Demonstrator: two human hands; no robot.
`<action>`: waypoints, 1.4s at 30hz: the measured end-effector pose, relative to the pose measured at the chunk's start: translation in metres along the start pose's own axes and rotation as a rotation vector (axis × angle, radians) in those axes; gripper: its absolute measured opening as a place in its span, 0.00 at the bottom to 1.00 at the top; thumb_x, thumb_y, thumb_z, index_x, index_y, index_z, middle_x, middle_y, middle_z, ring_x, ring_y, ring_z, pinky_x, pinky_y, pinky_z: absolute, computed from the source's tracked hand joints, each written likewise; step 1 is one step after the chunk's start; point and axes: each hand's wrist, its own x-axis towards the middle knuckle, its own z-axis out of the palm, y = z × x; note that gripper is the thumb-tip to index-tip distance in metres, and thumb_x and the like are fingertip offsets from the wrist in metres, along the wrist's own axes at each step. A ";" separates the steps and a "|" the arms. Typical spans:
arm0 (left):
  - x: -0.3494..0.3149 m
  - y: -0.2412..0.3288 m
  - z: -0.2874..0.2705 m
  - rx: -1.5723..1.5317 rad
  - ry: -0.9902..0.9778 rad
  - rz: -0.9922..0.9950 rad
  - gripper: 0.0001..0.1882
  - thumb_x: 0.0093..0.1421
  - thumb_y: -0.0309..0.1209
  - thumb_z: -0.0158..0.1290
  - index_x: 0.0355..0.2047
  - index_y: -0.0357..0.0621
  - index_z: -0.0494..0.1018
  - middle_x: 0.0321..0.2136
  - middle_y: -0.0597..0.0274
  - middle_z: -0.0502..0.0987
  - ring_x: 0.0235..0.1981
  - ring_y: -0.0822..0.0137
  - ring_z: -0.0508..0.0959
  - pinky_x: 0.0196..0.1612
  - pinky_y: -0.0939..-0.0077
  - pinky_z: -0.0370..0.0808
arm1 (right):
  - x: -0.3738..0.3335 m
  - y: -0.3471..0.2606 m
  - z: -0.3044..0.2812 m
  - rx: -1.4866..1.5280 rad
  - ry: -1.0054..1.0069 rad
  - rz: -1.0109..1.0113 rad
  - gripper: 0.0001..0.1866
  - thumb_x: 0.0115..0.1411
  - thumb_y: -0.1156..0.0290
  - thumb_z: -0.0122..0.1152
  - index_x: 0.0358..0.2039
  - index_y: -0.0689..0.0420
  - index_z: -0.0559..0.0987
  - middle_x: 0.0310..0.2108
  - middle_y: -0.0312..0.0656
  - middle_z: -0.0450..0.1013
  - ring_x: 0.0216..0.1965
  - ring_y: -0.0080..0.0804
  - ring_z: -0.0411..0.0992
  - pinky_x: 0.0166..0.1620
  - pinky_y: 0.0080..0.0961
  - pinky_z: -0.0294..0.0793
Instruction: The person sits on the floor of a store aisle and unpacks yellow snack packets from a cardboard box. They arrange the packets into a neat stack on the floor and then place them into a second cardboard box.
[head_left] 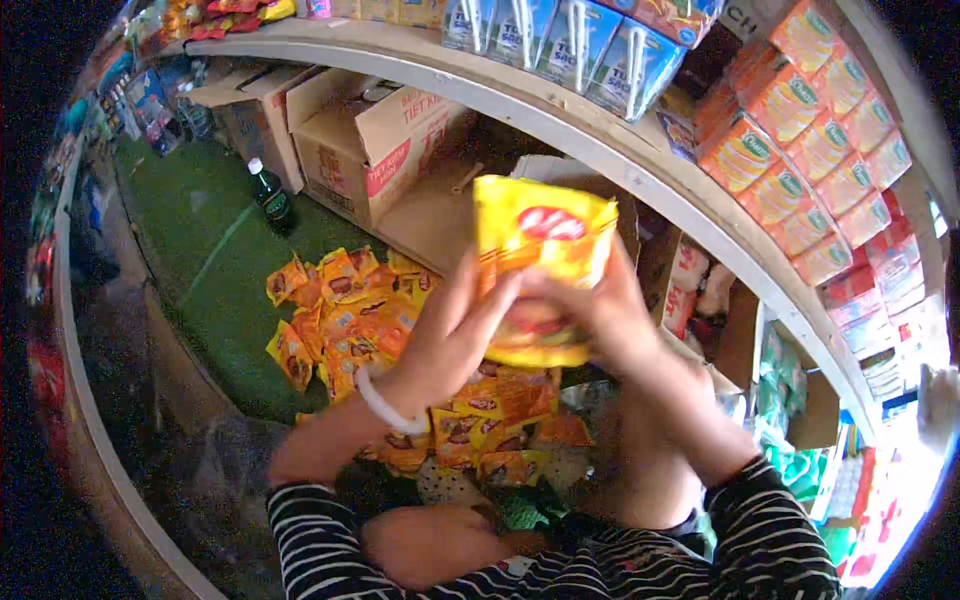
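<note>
Raised in front of me is a yellow packet [550,240] with a red oval on its front, perhaps more than one stacked together. My left hand [455,320], with a white band on the wrist, grips its left side. On the other side my right hand [610,310] closes round it, slightly smeared by motion. Both thumbs lie across the front. Below, a loose heap of orange and yellow packets [345,320] spreads over the green floor and continues under my arms toward my legs.
A dark bottle with a white cap [270,195] stands on the green floor [190,240]. Behind it are open cardboard boxes [345,160]. A shelf edge [400,65] curves overhead with blue cartons [570,45]. Orange boxes [790,120] are stacked at the right.
</note>
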 end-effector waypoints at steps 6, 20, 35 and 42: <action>0.010 -0.046 0.021 0.955 -0.037 0.384 0.26 0.57 0.33 0.50 0.56 0.40 0.61 0.54 0.47 0.61 0.54 0.46 0.63 0.58 0.56 0.57 | 0.090 0.064 -0.128 0.168 0.112 0.407 0.14 0.54 0.71 0.61 0.41 0.56 0.72 0.27 0.41 0.74 0.25 0.27 0.74 0.25 0.27 0.76; -0.025 -0.102 0.018 1.075 -0.371 0.144 0.22 0.55 0.33 0.51 0.50 0.40 0.65 0.51 0.49 0.64 0.41 0.51 0.73 0.41 0.60 0.72 | 0.214 0.250 -0.226 -1.007 0.060 0.448 0.12 0.55 0.73 0.56 0.42 0.56 0.71 0.27 0.44 0.72 0.22 0.31 0.72 0.25 0.30 0.74; -0.021 -0.106 0.026 1.030 -0.371 0.148 0.29 0.56 0.31 0.50 0.57 0.38 0.57 0.58 0.51 0.57 0.42 0.53 0.75 0.41 0.63 0.75 | 0.211 0.268 -0.189 -1.052 -0.075 0.363 0.14 0.58 0.69 0.52 0.44 0.57 0.71 0.33 0.44 0.71 0.30 0.33 0.71 0.33 0.29 0.72; -0.027 -0.105 0.003 0.766 -0.257 0.234 0.36 0.53 0.24 0.49 0.62 0.44 0.50 0.62 0.51 0.51 0.52 0.50 0.68 0.54 0.61 0.67 | 0.202 0.282 -0.173 -1.108 -0.116 0.274 0.15 0.59 0.68 0.50 0.45 0.57 0.70 0.36 0.44 0.71 0.33 0.33 0.71 0.37 0.29 0.72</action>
